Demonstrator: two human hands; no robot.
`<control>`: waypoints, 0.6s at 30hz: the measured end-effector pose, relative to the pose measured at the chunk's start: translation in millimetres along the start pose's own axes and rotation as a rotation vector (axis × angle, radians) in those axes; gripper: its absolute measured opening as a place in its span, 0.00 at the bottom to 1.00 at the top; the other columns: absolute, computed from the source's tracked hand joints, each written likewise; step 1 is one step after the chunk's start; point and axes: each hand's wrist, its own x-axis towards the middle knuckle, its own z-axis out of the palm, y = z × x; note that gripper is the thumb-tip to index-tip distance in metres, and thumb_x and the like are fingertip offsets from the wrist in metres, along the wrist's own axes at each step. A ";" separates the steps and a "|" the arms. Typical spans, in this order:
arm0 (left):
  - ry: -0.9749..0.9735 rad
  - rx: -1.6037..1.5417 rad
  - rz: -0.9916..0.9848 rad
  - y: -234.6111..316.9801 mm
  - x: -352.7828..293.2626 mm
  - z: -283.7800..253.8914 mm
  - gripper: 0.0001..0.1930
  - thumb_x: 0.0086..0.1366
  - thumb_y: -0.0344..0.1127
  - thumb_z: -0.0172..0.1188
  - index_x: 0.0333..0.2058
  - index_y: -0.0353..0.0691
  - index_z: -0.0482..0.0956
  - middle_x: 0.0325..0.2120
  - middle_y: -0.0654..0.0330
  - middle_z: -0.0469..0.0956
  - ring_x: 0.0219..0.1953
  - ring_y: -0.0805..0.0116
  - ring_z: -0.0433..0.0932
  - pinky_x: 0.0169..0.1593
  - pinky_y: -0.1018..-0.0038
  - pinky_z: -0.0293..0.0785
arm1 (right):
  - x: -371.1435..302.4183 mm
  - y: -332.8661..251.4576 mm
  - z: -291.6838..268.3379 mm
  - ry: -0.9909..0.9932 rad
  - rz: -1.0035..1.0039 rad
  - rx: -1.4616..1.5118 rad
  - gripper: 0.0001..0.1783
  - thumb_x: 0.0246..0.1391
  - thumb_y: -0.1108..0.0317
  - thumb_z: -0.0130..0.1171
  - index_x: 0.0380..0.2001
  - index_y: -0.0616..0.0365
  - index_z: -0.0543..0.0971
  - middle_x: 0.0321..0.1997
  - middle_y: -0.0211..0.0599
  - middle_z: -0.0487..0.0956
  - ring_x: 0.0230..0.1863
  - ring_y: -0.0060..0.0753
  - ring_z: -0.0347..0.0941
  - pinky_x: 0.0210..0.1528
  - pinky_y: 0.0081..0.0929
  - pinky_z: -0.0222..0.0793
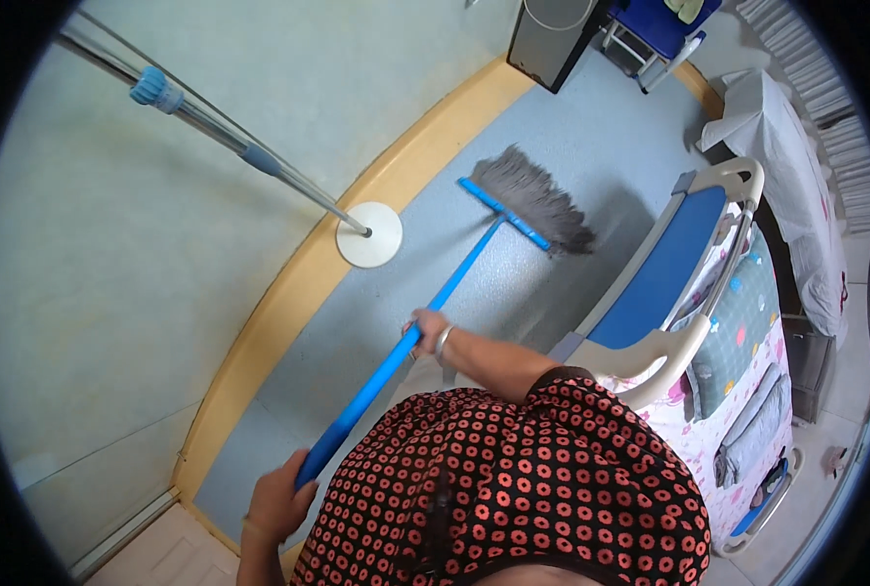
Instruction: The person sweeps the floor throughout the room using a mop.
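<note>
A flat mop (542, 200) with a grey fringed head and a blue bar lies spread on the blue-grey floor (523, 303), ahead of me. Its blue handle runs diagonally back toward my lower left. Near the handle's top end, my left hand (278, 498) is wrapped round it. Farther down, about midway along the handle, my right hand (427, 330) grips it too, with a silvery bangle on the wrist. The fingers of both hands are partly hidden.
Left of the mop, a metal pole stand (259, 156) rises from a round white base (369, 235) by the wall. A bed with a blue end panel (659, 269) stands at right. Farther off are a dark cabinet (557, 44) and a blue chair (655, 29).
</note>
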 end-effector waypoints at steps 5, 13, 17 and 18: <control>0.219 -0.118 -0.168 -34.6 -60.5 -5.7 0.17 0.44 0.30 0.53 0.36 0.31 0.67 0.19 0.49 0.71 0.20 0.62 0.71 0.25 0.74 0.66 | -16.8 69.3 67.1 -0.066 0.083 -0.292 0.04 0.43 0.72 0.42 0.21 0.60 0.65 0.19 0.37 0.68 0.21 0.33 0.65 0.22 0.33 0.65; 0.287 -0.143 -0.213 -36.5 -24.1 -20.4 0.15 0.42 0.28 0.55 0.32 0.28 0.70 0.17 0.53 0.72 0.19 0.74 0.69 0.25 0.79 0.66 | -14.4 43.7 104.0 -0.027 0.071 -0.460 0.02 0.42 0.74 0.43 0.22 0.62 0.64 0.20 0.38 0.67 0.22 0.32 0.65 0.26 0.31 0.64; 0.299 -0.109 -0.192 -23.5 28.3 -34.5 0.16 0.44 0.32 0.55 0.34 0.31 0.70 0.16 0.48 0.71 0.17 0.58 0.71 0.21 0.74 0.66 | 11.6 0.1 107.1 -0.050 -0.014 -0.326 0.03 0.42 0.74 0.43 0.22 0.62 0.65 0.19 0.38 0.67 0.21 0.32 0.65 0.23 0.31 0.64; 0.297 -0.105 -0.192 -12.6 45.3 -39.4 0.16 0.44 0.32 0.55 0.34 0.31 0.70 0.16 0.48 0.71 0.17 0.58 0.71 0.21 0.74 0.66 | 11.9 -19.8 110.2 0.003 -0.052 -0.259 0.03 0.42 0.73 0.43 0.21 0.62 0.65 0.19 0.38 0.67 0.20 0.32 0.65 0.22 0.30 0.64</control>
